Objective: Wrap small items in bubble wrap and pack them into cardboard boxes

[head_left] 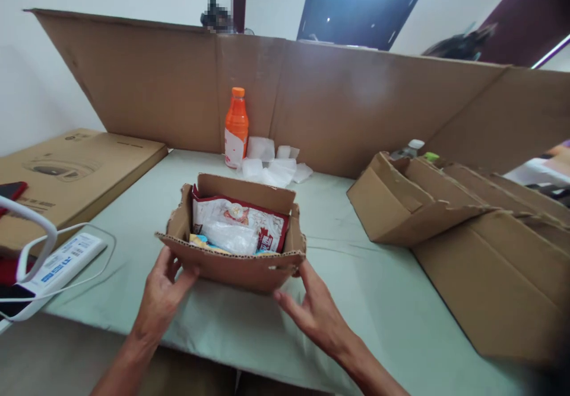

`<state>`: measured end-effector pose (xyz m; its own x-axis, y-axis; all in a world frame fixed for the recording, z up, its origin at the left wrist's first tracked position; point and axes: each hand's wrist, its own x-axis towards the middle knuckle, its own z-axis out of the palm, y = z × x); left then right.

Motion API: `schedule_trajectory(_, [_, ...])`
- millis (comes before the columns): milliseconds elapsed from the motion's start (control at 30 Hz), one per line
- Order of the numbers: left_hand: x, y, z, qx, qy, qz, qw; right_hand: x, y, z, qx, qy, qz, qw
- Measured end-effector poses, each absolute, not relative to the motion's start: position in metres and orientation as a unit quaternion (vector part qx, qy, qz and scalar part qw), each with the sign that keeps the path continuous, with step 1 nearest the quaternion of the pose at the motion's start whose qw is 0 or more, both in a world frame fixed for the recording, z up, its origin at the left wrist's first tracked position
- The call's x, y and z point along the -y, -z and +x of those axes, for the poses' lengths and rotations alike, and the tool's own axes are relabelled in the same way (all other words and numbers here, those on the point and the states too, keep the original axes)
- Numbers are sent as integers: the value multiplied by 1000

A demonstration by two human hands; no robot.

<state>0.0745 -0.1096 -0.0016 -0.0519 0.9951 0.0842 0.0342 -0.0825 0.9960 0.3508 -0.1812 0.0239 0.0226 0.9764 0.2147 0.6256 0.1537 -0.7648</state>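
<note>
Nearest, the left hand (162, 295) and right hand (318, 310) grip the lower corners of a small open cardboard box (236, 272), the left thumb against its front wall, the right thumb by its bottom edge. The fingers of both hands are bent around its sides, partly hidden. The box is near the front of the bench (356, 301), which has a pale green cover; whether it rests fully on it, I cannot tell. Inside, a clear plastic wrap (229, 237) lies before a red-and-white packet (276, 221) leaning toward the back wall, with blue and yellow bits showing below.

To the left are a white block with blue print (66, 268), a thin white cable (114, 247) and, further back, a large flat carton (89, 167). On the right stand larger open cardboard boxes (485, 271). Behind the small box, white foam pieces (278, 170) lie beside an upright orange bottle (237, 126). A tall cardboard screen (356, 99) closes the far side.
</note>
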Motion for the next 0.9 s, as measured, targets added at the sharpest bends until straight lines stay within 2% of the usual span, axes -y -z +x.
schedule_trajectory(200, [122, 1, 134, -467, -468, 620, 422, 158, -23, 404, 553, -229, -664, 448])
schedule_trajectory(333, [130, 15, 130, -441, -405, 708, 375, 181, -7, 441, 512, -216, -670, 491])
schedule_trajectory(433, [113, 21, 122, -419, -404, 727, 365, 190, 5, 439, 483, -257, -665, 508])
schedule_trajectory(533, [85, 22, 130, -372, -404, 737, 394, 184, 11, 429, 462, -300, -669, 500])
schedule_trajectory(700, [53, 19, 151, -309, -378, 704, 516, 172, 11, 430, 448, -302, -690, 482])
schedule_trajectory(900, [43, 18, 147, -302, -411, 691, 512, 149, 12, 435, 460, -311, -694, 458])
